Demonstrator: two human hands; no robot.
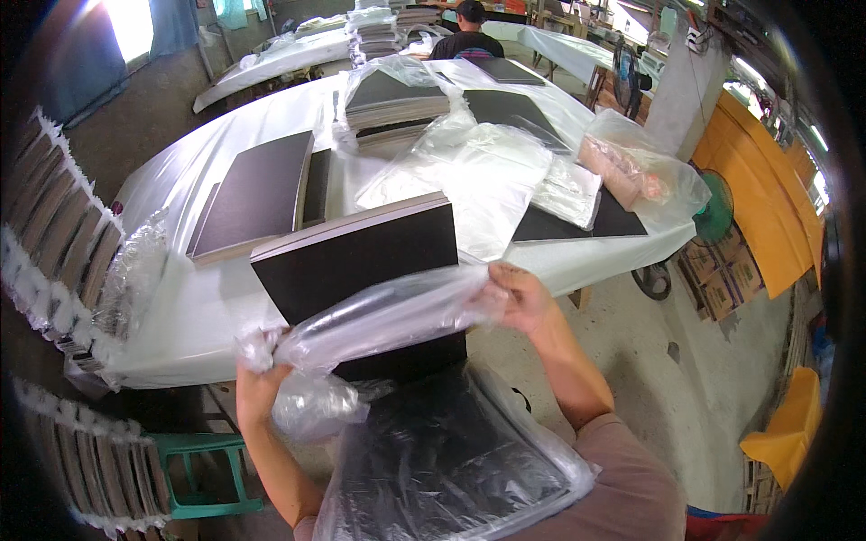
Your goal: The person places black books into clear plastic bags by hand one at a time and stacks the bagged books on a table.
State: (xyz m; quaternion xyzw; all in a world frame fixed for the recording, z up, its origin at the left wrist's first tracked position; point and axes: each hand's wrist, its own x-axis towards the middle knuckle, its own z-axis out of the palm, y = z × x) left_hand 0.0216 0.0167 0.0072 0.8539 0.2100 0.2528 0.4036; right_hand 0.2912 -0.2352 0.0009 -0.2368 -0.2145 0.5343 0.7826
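Note:
Between my two hands stretches a clear plastic bag (388,311). My left hand (264,362) is closed on its bunched left end, and the plastic partly hides the fingers. My right hand (521,296) pinches the other end. Just behind the bag, a thick black slab with a pale edge (361,257) stands tilted up against the table edge; the bag crosses in front of its lower part. On my lap lies a black flat piece inside clear plastic (442,451). Crumpled plastic (316,406) bulges beside it, under my left hand.
On the plastic-covered table (189,307) lie dark flat slabs (253,194), a stack in plastic (397,99), loose clear bags (487,171) and a bag with pinkish contents (622,162). Wrapped stacks (54,216) and a green stool (203,469) stand left. A person (467,36) sits far behind.

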